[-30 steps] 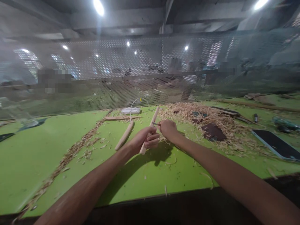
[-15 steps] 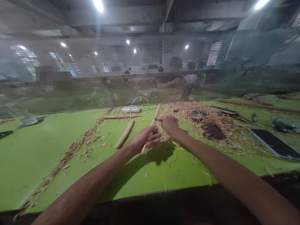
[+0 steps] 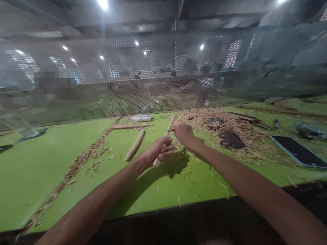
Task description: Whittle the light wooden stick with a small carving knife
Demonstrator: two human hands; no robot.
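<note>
My left hand (image 3: 163,150) is closed around the lower part of a pale wooden stick (image 3: 171,124), which slants up and away from me over the green table. In my right hand (image 3: 184,132), fingers wrapped tight, is a small knife (image 3: 170,130); its short blade lies across the stick just above my left hand. Most of the knife's handle is hidden in the fist. To the left of my hands rests a second rounded wooden stick (image 3: 135,145), with a thin white cable beside its far end.
A heap of wood shavings (image 3: 201,117) with a dark brown cloth or leather piece (image 3: 231,139) lies to the right. Farther right is a phone (image 3: 298,151). A white power strip (image 3: 141,118) stands before the mesh screen (image 3: 153,78). Shavings fill the table seam (image 3: 76,166).
The view has shifted slightly, so the whole scene sits a little further left. The knife blade has moved very little along the stick; both hands keep their hold.
</note>
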